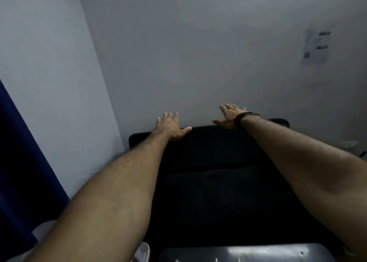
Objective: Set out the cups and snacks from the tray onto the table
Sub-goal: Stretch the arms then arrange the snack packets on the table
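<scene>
Both hands, left hand (170,127) and right hand (228,116), reach forward flat-fingered, holding nothing.

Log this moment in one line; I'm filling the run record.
left hand: open, flat on black sofa back | right hand: open, flat on same | tray, cups, snacks: unseen | grey table: bottom edge

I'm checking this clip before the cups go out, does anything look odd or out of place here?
Yes. No cups, snacks or tray show. Both arms stretch forward, the left hand and right hand open with fingers spread at the top edge of a black sofa against the wall. The paper notice on that wall hangs askew.
</scene>
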